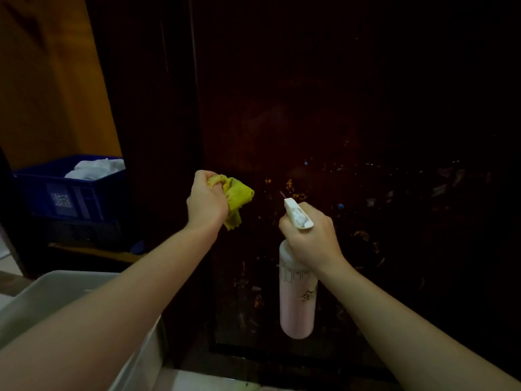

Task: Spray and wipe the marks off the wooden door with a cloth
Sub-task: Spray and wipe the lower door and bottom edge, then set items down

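The dark wooden door [352, 108] fills the middle and right of the view, dimly lit. Pale and orange marks [293, 189] speckle its lower half. My left hand [207, 200] is closed around a bunched yellow-green cloth [236, 197], held close to the door just left of the marks. My right hand [310, 238] grips the neck of a pale pink spray bottle [297, 300] with a white nozzle [297, 214] that points up and left toward the marked area.
A blue crate [70, 193] holding white cloth stands at the left beyond the door frame, against an orange wall [50, 80]. A white plastic tub [64, 294] sits at the lower left under my left forearm.
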The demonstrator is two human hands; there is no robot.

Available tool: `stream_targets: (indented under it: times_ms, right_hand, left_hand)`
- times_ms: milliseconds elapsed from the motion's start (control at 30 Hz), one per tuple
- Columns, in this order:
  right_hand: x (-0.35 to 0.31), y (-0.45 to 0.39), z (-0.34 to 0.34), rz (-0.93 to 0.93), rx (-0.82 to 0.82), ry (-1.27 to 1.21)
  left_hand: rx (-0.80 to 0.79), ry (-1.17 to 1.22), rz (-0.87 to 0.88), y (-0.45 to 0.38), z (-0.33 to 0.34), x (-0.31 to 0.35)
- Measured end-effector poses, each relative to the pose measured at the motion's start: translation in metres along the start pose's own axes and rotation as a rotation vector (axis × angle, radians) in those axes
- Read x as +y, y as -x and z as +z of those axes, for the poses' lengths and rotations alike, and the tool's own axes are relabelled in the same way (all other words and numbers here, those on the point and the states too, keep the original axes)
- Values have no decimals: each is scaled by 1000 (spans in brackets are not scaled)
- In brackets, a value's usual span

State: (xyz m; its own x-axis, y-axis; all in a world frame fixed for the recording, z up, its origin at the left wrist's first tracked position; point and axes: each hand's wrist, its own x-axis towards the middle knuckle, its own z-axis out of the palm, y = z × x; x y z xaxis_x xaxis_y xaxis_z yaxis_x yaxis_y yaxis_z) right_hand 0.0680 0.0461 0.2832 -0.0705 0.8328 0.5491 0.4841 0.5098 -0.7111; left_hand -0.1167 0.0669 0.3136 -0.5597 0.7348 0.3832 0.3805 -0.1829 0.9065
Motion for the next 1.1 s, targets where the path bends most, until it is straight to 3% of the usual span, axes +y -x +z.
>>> stream_targets:
  times_ms: [233, 300, 667, 767, 867, 1100]
  right_hand:
    - [1, 2, -1, 23, 45, -15]
    - [-1, 2, -3, 32, 40, -58]
    - [-8, -6, -1, -18, 12, -18]
    - [-13, -8, 5, -5, -67, -23]
    - [-17, -11, 12, -38, -41, 15]
    - [-13, -16, 15, -6, -3, 26]
  left_hand:
    - [-47, 194, -117, -1, 1, 10]
    - [-63, 235, -82, -2, -1, 13]
    - [194, -217, 418, -20, 7, 33]
    - [250, -489, 448, -26, 13, 31]
    - [285, -710, 476, -30, 14, 23]
    - [185, -653, 335, -28, 14, 11]
